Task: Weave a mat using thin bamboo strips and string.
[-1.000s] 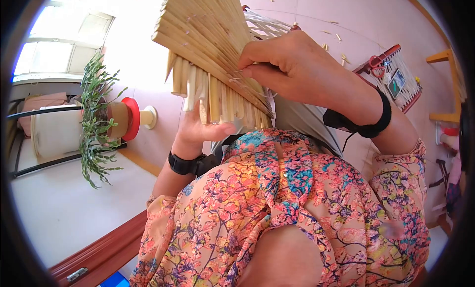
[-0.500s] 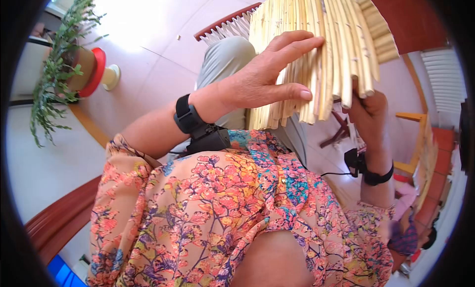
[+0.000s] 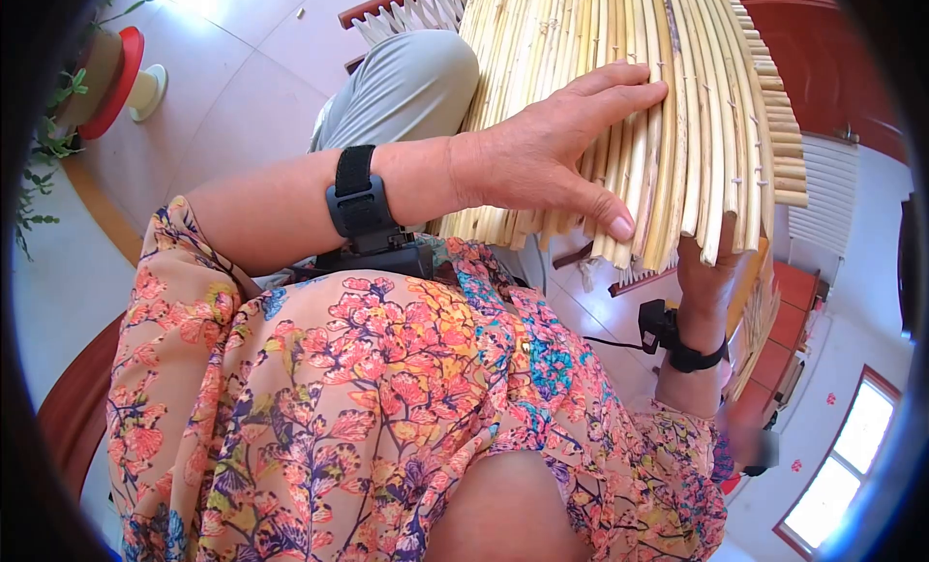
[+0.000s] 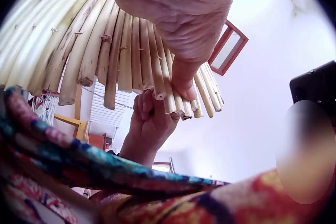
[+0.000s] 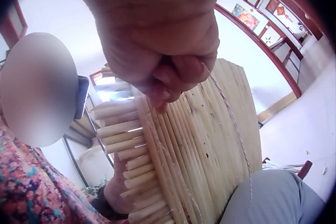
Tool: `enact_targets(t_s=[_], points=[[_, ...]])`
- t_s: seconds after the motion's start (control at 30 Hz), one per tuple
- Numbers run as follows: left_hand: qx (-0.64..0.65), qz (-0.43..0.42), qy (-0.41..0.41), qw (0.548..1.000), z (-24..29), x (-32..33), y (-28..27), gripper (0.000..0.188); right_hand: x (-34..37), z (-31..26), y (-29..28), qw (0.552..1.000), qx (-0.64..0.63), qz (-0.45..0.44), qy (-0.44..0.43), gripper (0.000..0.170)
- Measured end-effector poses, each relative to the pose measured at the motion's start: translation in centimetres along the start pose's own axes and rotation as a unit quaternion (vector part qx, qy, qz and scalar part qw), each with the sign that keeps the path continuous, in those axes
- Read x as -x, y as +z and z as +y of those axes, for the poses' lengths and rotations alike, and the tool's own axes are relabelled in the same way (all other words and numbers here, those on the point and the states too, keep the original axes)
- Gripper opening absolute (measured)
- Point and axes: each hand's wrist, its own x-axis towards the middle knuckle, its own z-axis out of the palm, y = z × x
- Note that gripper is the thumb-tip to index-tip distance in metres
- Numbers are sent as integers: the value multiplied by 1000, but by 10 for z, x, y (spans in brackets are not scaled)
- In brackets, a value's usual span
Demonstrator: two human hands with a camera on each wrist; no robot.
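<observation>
A mat of pale stalks (image 3: pixel 571 107), stitched side by side, stands over the lap. Across its face lies my left hand (image 3: pixel 542 165), fingers spread and fairly straight, thumb near the uneven stalk ends. From the left wrist view, that thumb (image 4: pixel 184 82) touches the ends. Partly hidden behind the mat's right side is my right hand (image 3: pixel 708 272). The right wrist view shows this hand (image 5: pixel 157 56) with curled fingers, pinching a twisted thread (image 5: pixel 234 119) that hangs down over the mat's other face (image 5: pixel 210 145). A second crossing layer of stalks (image 3: pixel 786 155) sticks out at the right.
A grey trouser knee (image 3: pixel 416 78) is beside the mat's left edge. Beyond it stands a red-framed stool with white webbing (image 3: pixel 411 15). A plant pot on a red dish (image 3: pixel 121 83) is at far left. White radiator slats (image 3: pixel 821 194) and a red cabinet (image 3: pixel 813 68) are at right.
The mat has turned over to show its other face. My left hand moved from beneath it onto the face; my right hand, formerly pinching thread on top, moved behind the right side.
</observation>
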Motion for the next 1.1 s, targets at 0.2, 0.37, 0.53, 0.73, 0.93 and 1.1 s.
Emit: enact_targets(t_s=[0.2, 0.37, 0.53, 0.73, 0.93, 1.1], points=[[-19, 5, 29, 999, 4, -1, 4, 100, 18, 5, -7, 999, 24, 45, -1, 33], [-52, 46, 47, 996, 5, -3, 10, 103, 29, 11, -20, 999, 13, -43, -17, 50], [-58, 55, 62, 995, 5, -3, 11, 103, 20, -8, -13, 996, 84, 2, 10, 32], [-64, 63, 62, 994, 6, -3, 13, 102, 25, 1, -8, 997, 71, 30, 26, 31], [-70, 61, 64, 994, 8, -4, 11, 100, 15, -4, 0, 994, 103, 39, 16, 31], [-20, 13, 14, 1000, 11, -6, 3, 93, 13, -3, -3, 998, 58, 32, 24, 30]])
